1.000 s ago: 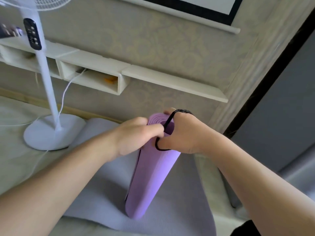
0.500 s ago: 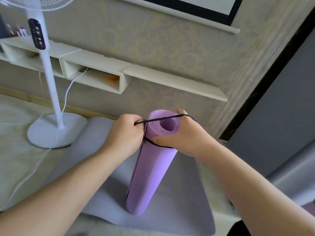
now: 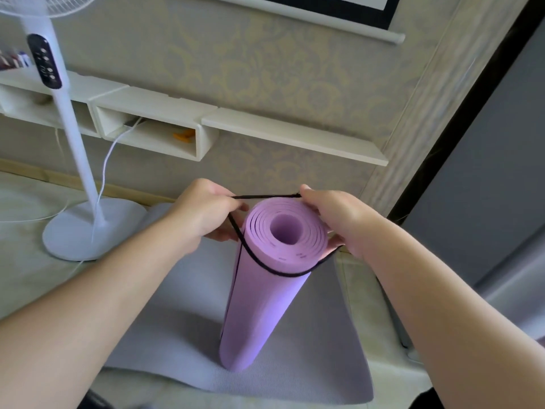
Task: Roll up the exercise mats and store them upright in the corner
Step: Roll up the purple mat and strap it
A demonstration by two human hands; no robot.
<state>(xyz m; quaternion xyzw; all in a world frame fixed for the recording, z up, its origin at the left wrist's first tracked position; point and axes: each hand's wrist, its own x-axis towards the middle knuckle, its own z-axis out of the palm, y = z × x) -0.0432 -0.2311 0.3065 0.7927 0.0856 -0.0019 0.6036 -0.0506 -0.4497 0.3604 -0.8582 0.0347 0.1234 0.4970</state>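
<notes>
both hands [image 3: 206, 211] pinch band [image 3: 274, 271], apparently.

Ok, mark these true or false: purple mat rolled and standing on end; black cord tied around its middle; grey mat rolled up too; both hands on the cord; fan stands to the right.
1. The purple rolled foam mat stands on end: true.
2. The thin black elastic cord is tied around its middle: false, it loops the top end.
3. The grey flat foam mat is rolled: false, it lies unrolled.
4. The left hand and right hand both hold the cord: true.
5. The white pedestal fan stands right: false, left.
</notes>
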